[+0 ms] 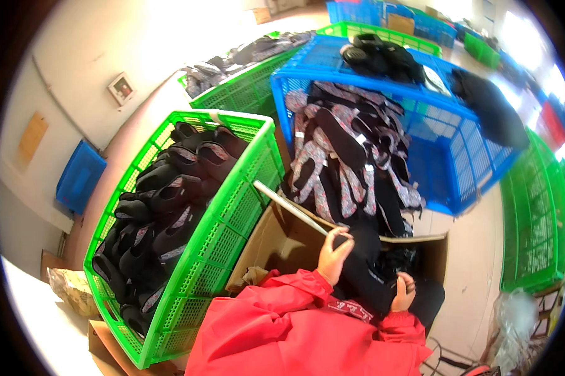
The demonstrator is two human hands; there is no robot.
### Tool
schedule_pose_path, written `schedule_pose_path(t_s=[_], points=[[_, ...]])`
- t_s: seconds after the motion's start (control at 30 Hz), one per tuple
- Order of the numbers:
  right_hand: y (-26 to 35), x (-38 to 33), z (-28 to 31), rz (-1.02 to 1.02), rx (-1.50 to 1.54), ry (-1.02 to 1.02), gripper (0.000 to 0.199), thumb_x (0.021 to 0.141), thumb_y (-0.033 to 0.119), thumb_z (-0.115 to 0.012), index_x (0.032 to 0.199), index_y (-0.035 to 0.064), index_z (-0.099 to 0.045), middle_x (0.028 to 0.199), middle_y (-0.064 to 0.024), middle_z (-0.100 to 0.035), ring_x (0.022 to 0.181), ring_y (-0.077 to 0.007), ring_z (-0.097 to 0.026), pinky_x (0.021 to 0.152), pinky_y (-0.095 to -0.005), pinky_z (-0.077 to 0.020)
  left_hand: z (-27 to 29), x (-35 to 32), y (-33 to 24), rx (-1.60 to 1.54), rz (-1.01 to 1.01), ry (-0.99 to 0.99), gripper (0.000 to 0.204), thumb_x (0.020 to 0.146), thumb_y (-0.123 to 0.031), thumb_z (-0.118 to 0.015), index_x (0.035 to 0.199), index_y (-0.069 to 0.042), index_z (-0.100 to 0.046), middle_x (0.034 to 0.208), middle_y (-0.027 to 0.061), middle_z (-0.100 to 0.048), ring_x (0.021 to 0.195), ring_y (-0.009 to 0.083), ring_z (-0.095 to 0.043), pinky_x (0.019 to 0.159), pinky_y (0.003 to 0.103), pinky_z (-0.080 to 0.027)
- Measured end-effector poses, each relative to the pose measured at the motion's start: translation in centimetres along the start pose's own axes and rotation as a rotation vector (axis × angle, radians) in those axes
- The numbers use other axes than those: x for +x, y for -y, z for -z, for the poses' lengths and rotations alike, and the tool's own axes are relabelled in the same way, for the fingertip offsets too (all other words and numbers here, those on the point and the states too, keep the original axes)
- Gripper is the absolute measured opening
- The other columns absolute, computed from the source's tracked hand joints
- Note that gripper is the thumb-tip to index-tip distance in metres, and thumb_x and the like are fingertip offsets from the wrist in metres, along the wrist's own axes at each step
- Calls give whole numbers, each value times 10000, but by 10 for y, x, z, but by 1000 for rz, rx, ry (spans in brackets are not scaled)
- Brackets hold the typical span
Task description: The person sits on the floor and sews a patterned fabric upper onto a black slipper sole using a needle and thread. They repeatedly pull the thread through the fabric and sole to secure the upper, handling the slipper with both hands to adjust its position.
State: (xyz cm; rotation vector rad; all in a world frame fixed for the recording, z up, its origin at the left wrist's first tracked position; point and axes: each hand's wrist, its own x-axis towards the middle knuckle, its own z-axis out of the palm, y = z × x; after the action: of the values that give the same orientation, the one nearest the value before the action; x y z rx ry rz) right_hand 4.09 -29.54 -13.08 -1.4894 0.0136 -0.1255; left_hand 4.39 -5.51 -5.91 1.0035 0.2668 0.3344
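Note:
My left hand (334, 255) is closed, thumb and fingers pinched at the near end of a long thin white stick (287, 204). The stick slants up and left toward the rim of the green basket. My right hand (403, 292) is curled close to black material over my lap; what its fingers hold, if anything, I cannot make out. Between the hands lies black cloth (365, 266), which could be my trouser leg or a piece of work. Just beyond, a blue crate (464, 153) on its side holds a heap of black shoe pieces with floral linings (339, 147).
At left stands a tilted green basket (216, 244) full of black shoes (163, 188). An open cardboard box (289, 241) sits below my hands. Black shoes (383, 59) lie on the blue crate. Another green crate (533, 219) stands at right, near a clear plastic bag (514, 319).

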Motion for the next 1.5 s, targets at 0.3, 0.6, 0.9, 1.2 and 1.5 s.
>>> schedule_pose_path(t_s=[0.3,0.6,0.9,1.2,1.5], points=[[-43,0,6,-134,-46,70,217,934,141,-570,1055,-15,-659,1005,-35,-639,921,-115,-552,854,-249,-413,-14,8,5,313,-60,-2,399,822,-137,-703,1185,-59,-558,1017,12,-579,978,112,-529,904,254,-415],[-56,2,19,-157,-117,131,239,940,173,-570,1076,-7,-649,1037,-48,-644,961,-135,-557,894,-272,-400,-19,-3,-2,356,-98,86,438,827,-145,-708,1214,-52,-525,1059,34,-560,1041,123,-510,959,270,-391],[-47,-3,20,-111,-112,125,239,942,173,-573,1074,-8,-655,1034,-49,-647,958,-133,-560,896,-272,-402,-13,-8,-4,361,-128,81,415,823,-121,-718,1195,-57,-547,1032,29,-579,1032,114,-524,940,272,-417],[-31,-18,15,-86,-170,-107,166,936,90,-576,1012,-1,-692,959,-21,-661,877,-96,-559,824,-242,-428,-16,3,25,370,-174,-94,279,825,-17,-681,1090,-27,-593,975,8,-591,935,83,-540,862,245,-456],[32,-30,-18,-13,21,-161,135,928,65,-584,1005,13,-681,935,2,-646,798,-64,-531,742,-208,-415,-16,-5,12,-325,220,-57,378,939,-129,-589,1296,-83,-473,1139,122,-619,1064,246,-605,958,379,-478]])
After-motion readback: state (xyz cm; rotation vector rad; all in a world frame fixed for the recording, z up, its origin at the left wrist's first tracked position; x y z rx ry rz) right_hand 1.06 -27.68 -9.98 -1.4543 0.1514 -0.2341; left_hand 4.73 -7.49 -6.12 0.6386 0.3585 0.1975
